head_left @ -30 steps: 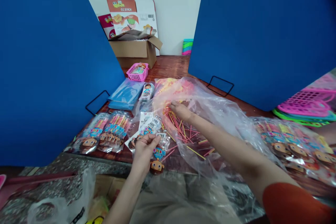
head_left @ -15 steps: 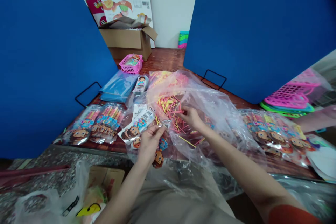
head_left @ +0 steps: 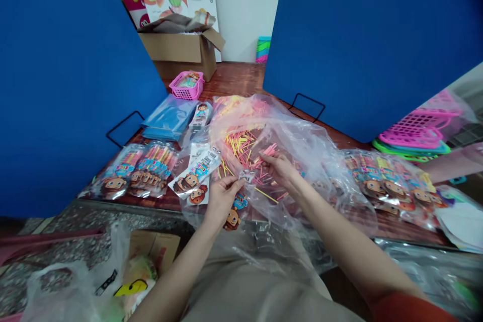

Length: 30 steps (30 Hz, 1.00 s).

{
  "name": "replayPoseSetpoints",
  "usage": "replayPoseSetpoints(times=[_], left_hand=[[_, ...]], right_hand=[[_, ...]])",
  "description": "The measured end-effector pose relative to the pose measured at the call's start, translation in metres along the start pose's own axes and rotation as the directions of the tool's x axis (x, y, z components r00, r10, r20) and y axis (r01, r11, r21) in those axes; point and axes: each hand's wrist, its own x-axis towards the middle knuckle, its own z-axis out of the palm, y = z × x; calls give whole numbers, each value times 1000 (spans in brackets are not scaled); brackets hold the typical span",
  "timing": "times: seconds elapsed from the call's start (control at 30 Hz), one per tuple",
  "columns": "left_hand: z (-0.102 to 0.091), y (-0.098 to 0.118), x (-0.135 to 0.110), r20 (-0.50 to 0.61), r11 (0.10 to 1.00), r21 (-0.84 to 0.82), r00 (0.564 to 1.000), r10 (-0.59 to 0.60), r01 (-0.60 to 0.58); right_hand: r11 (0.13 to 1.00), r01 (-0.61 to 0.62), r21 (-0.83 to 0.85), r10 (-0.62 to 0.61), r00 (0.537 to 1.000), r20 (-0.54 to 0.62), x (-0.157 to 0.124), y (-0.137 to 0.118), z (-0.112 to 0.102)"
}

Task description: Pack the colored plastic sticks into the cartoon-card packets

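My left hand (head_left: 222,198) pinches the top of a small clear pouch (head_left: 234,211) printed with a cartoon face, which hangs down at the table's front edge. In the fingers of my right hand (head_left: 278,167) is a little bunch of pink sticks (head_left: 270,150). Beneath and beyond that hand, a heap of thin pink and yellow sticks (head_left: 241,147) spills from a large clear plastic bag (head_left: 302,136). Several flat printed pouches (head_left: 196,173) lie just left of my left hand.
Filled stick pouches lie in rows at the left (head_left: 154,168) and right (head_left: 388,181). Behind are blue plastic sheets (head_left: 169,118), a pink basket (head_left: 187,85) and an open carton (head_left: 177,53). Blue panels (head_left: 71,70) flank the table. Another person's arm (head_left: 458,163) reaches in at right.
My right hand has risen slightly from the heap with pink sticks showing above its fingers. My left hand, holding the pouch, has shifted a little right and up. The view has tilted slightly.
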Motion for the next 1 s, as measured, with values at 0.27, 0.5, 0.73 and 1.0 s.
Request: replayPoseSetpoints(times=[0.27,0.5,0.73,1.0], left_hand=[[5,-10,8,13,1000,0,1000,-11,11],[9,-11,12,6,1000,2,1000,-1,1],[20,-10,20,23,999,-49,1000,5,-3],[26,-7,18,3,1000,-29,1000,6,-6]], right_hand=[[997,81,18,-83,991,102,-25,-25,19],[975,154,-162,-126,977,173,-26,-12,22],[992,86,-87,-74,989,131,-22,-27,13],[948,193,-252,-161,977,144,-26,-48,-7]])
